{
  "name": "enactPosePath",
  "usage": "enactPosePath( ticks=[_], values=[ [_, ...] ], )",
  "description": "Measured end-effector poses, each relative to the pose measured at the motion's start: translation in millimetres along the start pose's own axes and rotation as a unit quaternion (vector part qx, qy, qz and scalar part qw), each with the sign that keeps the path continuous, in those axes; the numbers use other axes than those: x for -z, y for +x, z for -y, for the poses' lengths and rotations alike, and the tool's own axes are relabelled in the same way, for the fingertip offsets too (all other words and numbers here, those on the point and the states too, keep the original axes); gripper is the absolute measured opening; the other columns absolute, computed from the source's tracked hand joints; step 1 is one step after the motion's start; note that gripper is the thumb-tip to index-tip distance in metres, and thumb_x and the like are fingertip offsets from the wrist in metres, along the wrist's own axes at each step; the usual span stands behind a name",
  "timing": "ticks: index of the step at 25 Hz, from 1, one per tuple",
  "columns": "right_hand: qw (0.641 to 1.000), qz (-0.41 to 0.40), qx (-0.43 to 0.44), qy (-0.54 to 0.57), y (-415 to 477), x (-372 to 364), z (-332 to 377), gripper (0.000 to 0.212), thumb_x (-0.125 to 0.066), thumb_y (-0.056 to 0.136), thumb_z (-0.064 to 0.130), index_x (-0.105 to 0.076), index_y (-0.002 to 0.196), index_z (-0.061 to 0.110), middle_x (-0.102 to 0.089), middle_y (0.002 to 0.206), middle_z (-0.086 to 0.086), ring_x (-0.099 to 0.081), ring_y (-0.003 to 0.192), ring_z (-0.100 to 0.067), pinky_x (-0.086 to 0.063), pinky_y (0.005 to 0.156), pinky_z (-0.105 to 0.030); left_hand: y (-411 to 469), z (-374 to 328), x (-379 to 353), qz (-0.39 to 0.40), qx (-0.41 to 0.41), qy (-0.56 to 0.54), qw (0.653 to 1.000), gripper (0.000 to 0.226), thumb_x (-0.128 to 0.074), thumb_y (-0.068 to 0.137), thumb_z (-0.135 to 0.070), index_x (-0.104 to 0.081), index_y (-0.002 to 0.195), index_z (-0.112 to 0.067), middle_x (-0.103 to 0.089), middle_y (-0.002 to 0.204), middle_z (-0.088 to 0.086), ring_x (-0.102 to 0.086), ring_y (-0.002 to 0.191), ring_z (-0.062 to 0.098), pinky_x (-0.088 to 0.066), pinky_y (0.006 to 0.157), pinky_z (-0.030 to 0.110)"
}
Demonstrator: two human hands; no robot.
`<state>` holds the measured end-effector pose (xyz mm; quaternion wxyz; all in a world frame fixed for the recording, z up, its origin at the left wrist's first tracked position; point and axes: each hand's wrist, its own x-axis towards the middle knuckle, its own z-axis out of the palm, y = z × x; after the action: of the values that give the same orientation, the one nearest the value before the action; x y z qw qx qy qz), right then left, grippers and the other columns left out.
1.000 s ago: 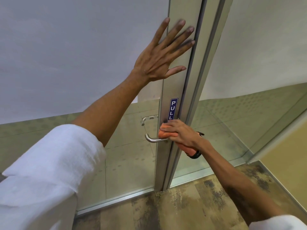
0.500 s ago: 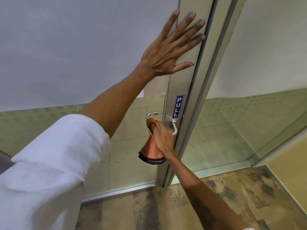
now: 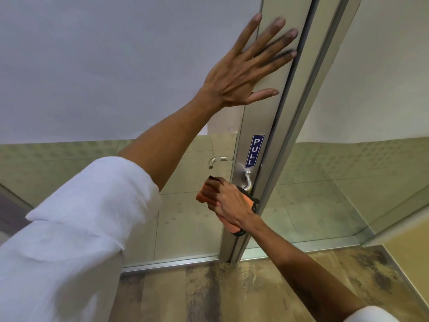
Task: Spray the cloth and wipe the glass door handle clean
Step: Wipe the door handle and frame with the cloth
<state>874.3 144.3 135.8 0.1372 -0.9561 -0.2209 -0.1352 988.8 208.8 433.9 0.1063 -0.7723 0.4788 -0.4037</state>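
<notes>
Below, right hand (image 3: 232,203) gripping cloth (image 3: 205,190), handle (image 3: 248,182)

Door handle (image 3: 248,182): polished metal, glossy, as we see it. Door stile (image 3: 264,126): brushed metal, satin. Cloth (image 3: 204,194): soft orange fabric, matt, dark-edged. Glass panel (image 3: 185,219): smooth, reflective. Sleeve (image 3: 76,219): white woven cloth, matt. Floor (image 3: 232,293): mottled, dull.

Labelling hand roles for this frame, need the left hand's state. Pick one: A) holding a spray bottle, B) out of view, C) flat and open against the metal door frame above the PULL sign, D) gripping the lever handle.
C: the left hand lies spread, fingers apart, on the metal door frame above the PULL sign, while the right hand holds the orange cloth at the handle.
</notes>
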Motion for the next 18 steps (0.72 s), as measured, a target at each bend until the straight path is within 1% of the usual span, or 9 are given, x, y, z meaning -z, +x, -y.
enactPosePath(
  ticks=[1, 3, 5, 7, 9, 11, 13, 16, 18],
  values=[
    [0.999, 0.016, 0.036, -0.027, -5.4, 4.7, -9.3, 0.043, -0.056, 0.093, 0.042, -0.061, 0.133, 0.025, -0.051, 0.145, 0.005, -0.042, 0.134, -0.017, -0.044, 0.100, -0.036, 0.1, -0.3, -0.3, 0.001, 0.001, 0.000, 1.000, 0.083, -0.006, 0.099, -0.078, -0.004, 0.167, -0.029, -0.007, 0.174, 0.007, -0.007, 0.159, 0.034, -0.006, 0.124, 0.061],
    [0.994, 0.044, 0.087, -0.043, -14.2, 13.6, -25.8, 0.044, -0.059, 0.094, 0.041, -0.058, 0.136, 0.027, -0.047, 0.149, 0.005, -0.038, 0.138, -0.017, -0.042, 0.104, -0.036, -0.1, -1.6, 0.0, 0.004, 0.008, -0.001, 1.000, 0.083, -0.006, 0.099, -0.079, -0.003, 0.166, -0.030, -0.006, 0.174, 0.007, -0.007, 0.159, 0.034, -0.007, 0.124, 0.062],
    [0.983, 0.082, 0.144, -0.083, -16.4, 21.9, -37.3, 0.044, -0.059, 0.095, 0.040, -0.056, 0.137, 0.030, -0.042, 0.152, 0.005, -0.032, 0.143, -0.020, -0.040, 0.104, -0.037, 0.5, -1.8, 1.5, 0.011, 0.012, 0.003, 1.000, 0.083, -0.007, 0.099, -0.079, -0.002, 0.166, -0.030, -0.006, 0.174, 0.007, -0.006, 0.160, 0.034, -0.007, 0.124, 0.063],
    [0.963, 0.113, 0.203, -0.140, -17.6, 31.0, -49.0, 0.039, -0.062, 0.094, 0.038, -0.059, 0.132, 0.032, -0.042, 0.152, 0.003, -0.030, 0.145, -0.025, -0.043, 0.101, -0.041, 1.5, -2.2, 2.9, 0.015, 0.011, 0.011, 1.000, 0.084, -0.008, 0.098, -0.079, -0.002, 0.166, -0.031, -0.006, 0.174, 0.007, -0.007, 0.159, 0.034, -0.007, 0.123, 0.063],
    [0.948, 0.129, 0.230, -0.177, -19.9, 41.5, -64.3, 0.040, -0.066, 0.093, 0.036, -0.059, 0.132, 0.032, -0.042, 0.152, 0.002, -0.032, 0.143, -0.028, -0.048, 0.094, -0.043, 1.8, -2.7, 3.6, 0.018, 0.010, 0.017, 1.000, 0.083, -0.008, 0.099, -0.079, -0.001, 0.166, -0.031, -0.005, 0.174, 0.006, -0.006, 0.159, 0.035, -0.007, 0.123, 0.063],
    [0.940, 0.136, 0.238, -0.204, -24.3, 52.8, -76.9, 0.043, -0.064, 0.095, 0.033, -0.054, 0.136, 0.032, -0.038, 0.154, 0.002, -0.032, 0.142, -0.026, -0.049, 0.092, -0.041, 2.2, -3.7, 4.3, 0.019, 0.011, 0.025, 0.999, 0.082, -0.007, 0.099, -0.078, -0.002, 0.166, -0.031, -0.005, 0.174, 0.006, -0.006, 0.159, 0.035, -0.006, 0.123, 0.062],
    [0.938, 0.135, 0.237, -0.213, -30.4, 63.1, -84.9, 0.043, -0.060, 0.096, 0.030, -0.051, 0.138, 0.031, -0.038, 0.154, 0.003, -0.032, 0.141, -0.026, -0.050, 0.091, -0.042, 2.8, -4.3, 4.7, 0.018, 0.007, 0.038, 0.999, 0.081, -0.008, 0.101, -0.076, -0.003, 0.166, -0.030, -0.006, 0.174, 0.007, -0.007, 0.159, 0.035, -0.005, 0.123, 0.063],
    [0.949, 0.132, 0.207, -0.197, -45.0, 71.2, -89.2, 0.043, -0.062, 0.094, 0.030, -0.055, 0.137, 0.031, -0.041, 0.153, 0.000, -0.034, 0.140, -0.029, -0.050, 0.093, -0.046, 2.6, -2.8, 3.9, 0.015, 0.002, 0.052, 0.999, 0.079, -0.009, 0.102, -0.074, -0.004, 0.167, -0.028, -0.006, 0.174, 0.006, -0.007, 0.159, 0.035, -0.004, 0.123, 0.063],
    [0.968, 0.119, 0.157, -0.157, -58.9, 75.4, -92.4, 0.041, -0.056, 0.096, 0.038, -0.056, 0.137, 0.033, -0.039, 0.155, 0.000, -0.034, 0.139, -0.028, -0.046, 0.102, -0.046, 2.5, -3.1, 1.5, 0.009, -0.001, 0.063, 0.998, 0.079, -0.010, 0.103, -0.073, -0.005, 0.167, -0.027, -0.006, 0.174, 0.007, -0.007, 0.159, 0.035, -0.003, 0.123, 0.063]
  ],
)
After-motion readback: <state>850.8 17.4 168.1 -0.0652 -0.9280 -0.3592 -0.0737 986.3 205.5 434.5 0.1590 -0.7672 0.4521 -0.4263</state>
